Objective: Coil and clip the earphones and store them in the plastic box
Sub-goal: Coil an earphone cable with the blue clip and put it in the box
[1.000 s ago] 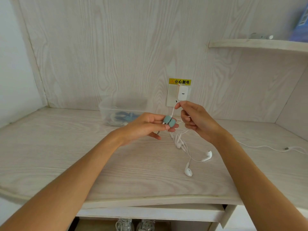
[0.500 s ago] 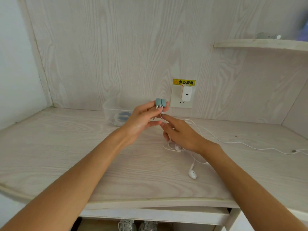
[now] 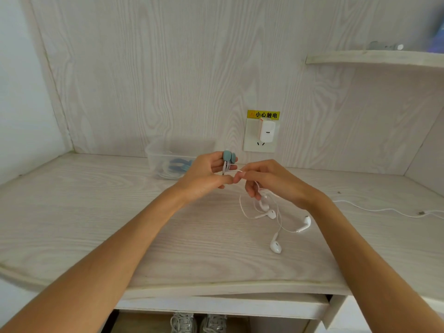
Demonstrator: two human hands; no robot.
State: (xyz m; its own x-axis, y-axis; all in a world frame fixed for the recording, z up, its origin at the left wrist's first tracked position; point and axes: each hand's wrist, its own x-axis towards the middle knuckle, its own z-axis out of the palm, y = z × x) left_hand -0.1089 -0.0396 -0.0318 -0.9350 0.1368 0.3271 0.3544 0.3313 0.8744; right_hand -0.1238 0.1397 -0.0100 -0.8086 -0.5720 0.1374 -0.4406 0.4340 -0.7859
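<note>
My left hand (image 3: 206, 175) holds a small teal clip (image 3: 229, 156) between its fingertips, with several white cable strands running down through it. My right hand (image 3: 271, 181) pinches the white earphone cable (image 3: 242, 205) right beside my left fingers. The cable droops in loops to the desk, where white earbuds (image 3: 275, 246) lie loose below and right of my hands. A clear plastic box (image 3: 165, 155) stands at the back behind my left hand, with white cable and a blue clip inside.
A wall socket with a white charger (image 3: 266, 131) and a yellow warning label sits behind the hands. Another white cable (image 3: 384, 210) trails across the desk to the right. A shelf (image 3: 374, 57) juts out upper right. Shoes (image 3: 199, 323) show under the desk.
My right hand has come up from the desk to pinch the cable next to my left fingers. My left hand with the clip has stayed at about the same height. More earbuds now lie exposed.
</note>
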